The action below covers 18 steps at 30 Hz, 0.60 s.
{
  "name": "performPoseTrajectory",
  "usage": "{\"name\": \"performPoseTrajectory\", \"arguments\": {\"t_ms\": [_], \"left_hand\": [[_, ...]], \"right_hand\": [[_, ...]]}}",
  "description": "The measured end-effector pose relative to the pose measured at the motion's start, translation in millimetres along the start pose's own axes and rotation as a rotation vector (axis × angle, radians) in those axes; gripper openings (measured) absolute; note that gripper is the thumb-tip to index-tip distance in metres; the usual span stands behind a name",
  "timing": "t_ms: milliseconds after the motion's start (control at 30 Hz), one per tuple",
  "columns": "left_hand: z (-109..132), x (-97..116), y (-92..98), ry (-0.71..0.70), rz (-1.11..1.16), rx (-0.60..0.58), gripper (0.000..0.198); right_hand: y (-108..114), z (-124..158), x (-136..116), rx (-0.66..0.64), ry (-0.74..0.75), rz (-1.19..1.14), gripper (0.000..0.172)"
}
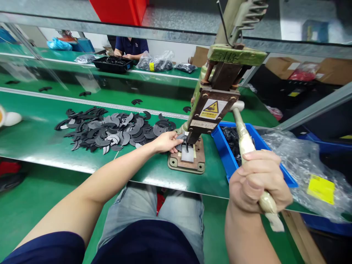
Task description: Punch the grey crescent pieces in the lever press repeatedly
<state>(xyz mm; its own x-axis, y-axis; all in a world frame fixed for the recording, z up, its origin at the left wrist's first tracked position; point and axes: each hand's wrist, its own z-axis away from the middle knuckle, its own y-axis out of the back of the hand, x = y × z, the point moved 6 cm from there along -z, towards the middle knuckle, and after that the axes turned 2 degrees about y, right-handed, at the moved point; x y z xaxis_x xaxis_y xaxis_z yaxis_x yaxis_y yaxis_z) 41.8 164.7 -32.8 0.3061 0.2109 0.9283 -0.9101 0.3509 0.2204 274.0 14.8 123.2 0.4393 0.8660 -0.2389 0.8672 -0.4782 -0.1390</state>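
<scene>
My left hand (168,142) pinches a dark curved piece (180,143) at the base plate (189,167) of a green hand press (217,110), just under its ram. Part of that piece is hidden by my fingers and the ram. Wrapped round the press's tape-covered lever (244,137) is my right hand (260,181), at the right of the machine. A wide heap of grey and black crescent-shaped pieces (121,130) spreads over the green table to the left of my left hand. A yellow warning label (211,109) is on the press front.
Right of the press stands a blue bin (224,157) holding black pieces, with a clear plastic bag (299,161) beside it. Behind runs a green belt (110,93) carrying several black parts. Across it, a person (130,47) works at a black tray (112,66).
</scene>
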Motion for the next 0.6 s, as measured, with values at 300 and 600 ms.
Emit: {"name": "performPoseTrajectory", "arguments": {"t_ms": [300,600], "left_hand": [[-6.7,-0.9,-2.2,0.166,0.066,-0.067,0.039],[-2.2,-6.7,-9.7,0.253,0.183,-0.108,0.03]], "right_hand": [[0.0,1.3,3.7,0.089,0.033,-0.007,0.053],[-7.4,-22.7,2.4,0.149,0.089,-0.063,0.06]]}}
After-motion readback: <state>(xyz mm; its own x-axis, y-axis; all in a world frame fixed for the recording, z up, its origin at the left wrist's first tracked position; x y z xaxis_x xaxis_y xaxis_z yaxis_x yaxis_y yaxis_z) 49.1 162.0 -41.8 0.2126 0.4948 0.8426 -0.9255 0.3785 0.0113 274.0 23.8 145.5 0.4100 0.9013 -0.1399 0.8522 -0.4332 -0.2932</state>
